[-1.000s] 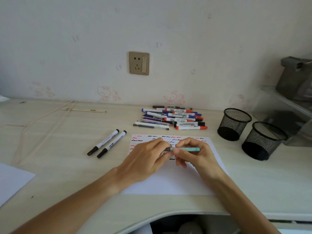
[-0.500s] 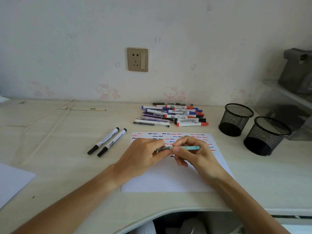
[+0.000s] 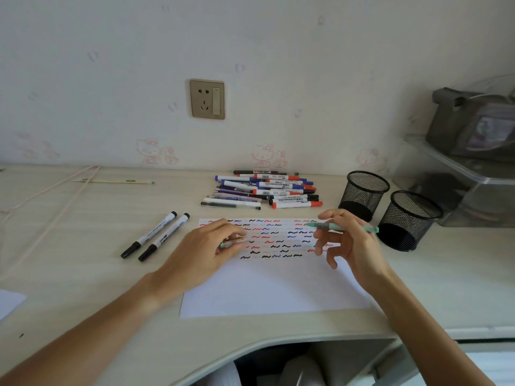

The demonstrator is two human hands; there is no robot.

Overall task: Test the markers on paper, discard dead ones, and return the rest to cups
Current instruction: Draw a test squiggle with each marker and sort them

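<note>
Head view: your right hand is raised just above the paper, its grip closed on a teal pen pinched near the tip end, barrel lying roughly level with the uncapped tip pointing left; the other fingers hang loosely spread. Your left hand rests low over the left part of the sheet, fingertips pinching a small clear cap with a teal end. The paper lies flat on the desk in front of you, its upper half filled with rows of short black, red and blue squiggles, lower half blank. Behind the sheet, against the wall, sits a pile of markers and pens, red, blue and black caps, lying mostly parallel. Two black-capped markers lie side by side to the left of the paper, apart from the pile. Two black mesh cups stand upright right of the paper, touching or nearly so; what they hold cannot be made out. A wall socket sits above the pile. A gray bag rests on a clear shelf unit at far right.
</note>
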